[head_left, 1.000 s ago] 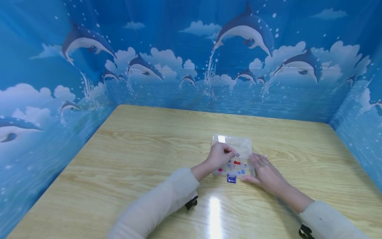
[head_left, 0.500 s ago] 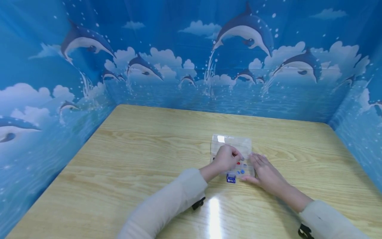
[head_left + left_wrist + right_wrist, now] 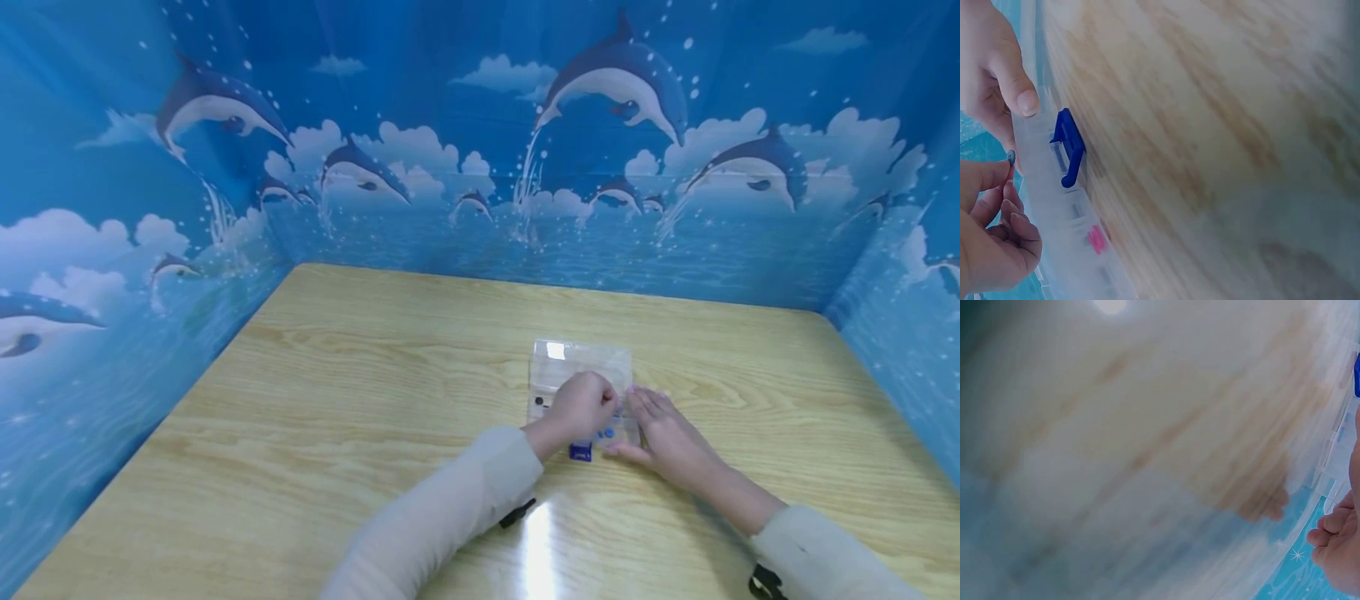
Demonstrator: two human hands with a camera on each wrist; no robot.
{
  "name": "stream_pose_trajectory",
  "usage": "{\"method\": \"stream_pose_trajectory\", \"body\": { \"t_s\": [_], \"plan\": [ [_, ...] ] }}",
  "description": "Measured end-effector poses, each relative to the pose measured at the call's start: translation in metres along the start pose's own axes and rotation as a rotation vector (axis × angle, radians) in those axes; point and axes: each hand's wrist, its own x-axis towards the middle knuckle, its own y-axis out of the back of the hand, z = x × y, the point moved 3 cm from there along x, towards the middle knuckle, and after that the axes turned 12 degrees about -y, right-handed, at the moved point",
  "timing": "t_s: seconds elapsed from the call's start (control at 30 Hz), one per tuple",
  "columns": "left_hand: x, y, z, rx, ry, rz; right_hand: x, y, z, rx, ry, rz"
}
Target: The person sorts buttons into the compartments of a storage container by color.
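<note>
An open clear plastic compartment box (image 3: 542, 373) lies on the table, its blue latch (image 3: 581, 452) toward me. Over the compartments, my left hand (image 3: 580, 406) pinches a small grey-blue button (image 3: 1011, 156) between thumb and fingertip. The right hand (image 3: 670, 435) rests along the box's right side with fingers straight, its thumb near the front edge. Small blue buttons (image 3: 609, 433) sit in a front compartment, and a dark one (image 3: 539, 402) is at the left. Something pink (image 3: 1096, 239) shows through the box wall in the left wrist view. My left hand hides the middle compartments.
The wood-grain table (image 3: 390, 358) extends around the box on all sides. A blue dolphin-print curtain (image 3: 450, 125) stands behind the table and along both sides. A bright light reflection lies on the tabletop in front of the box.
My left hand has moved right across the box with the small button, now covering the red buttons and uncovering the dark one at the left. The right hand has stayed put.
</note>
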Motion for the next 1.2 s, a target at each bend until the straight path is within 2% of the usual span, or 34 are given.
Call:
{"method": "stream_pose_trajectory", "body": {
  "t_s": [0.3, 0.47, 0.67, 0.8, 1.0, 1.2],
  "plan": [
    [0.002, -0.005, 0.0, 0.066, -0.004, -0.009, 0.0, 0.0, 0.002, -0.014, 0.017, 0.013],
    [-0.001, -0.002, -0.004, 0.104, -0.067, 0.012, 0.001, 0.0, 0.0, -0.009, 0.008, 0.005],
    [-0.015, 0.015, -0.012, 0.149, -0.17, 0.113, 0.001, 0.001, -0.001, -0.014, -0.026, -0.017],
    [-0.029, 0.03, -0.016, 0.171, -0.198, 0.163, 0.0, 0.003, -0.001, -0.016, -0.042, -0.03],
    [-0.044, 0.046, -0.024, 0.223, -0.222, 0.158, -0.001, 0.005, 0.0, -0.016, -0.066, -0.056],
    [-0.053, 0.053, -0.035, 0.224, -0.166, 0.112, -0.003, 0.004, 0.002, -0.032, -0.057, -0.057]
  ]
}}
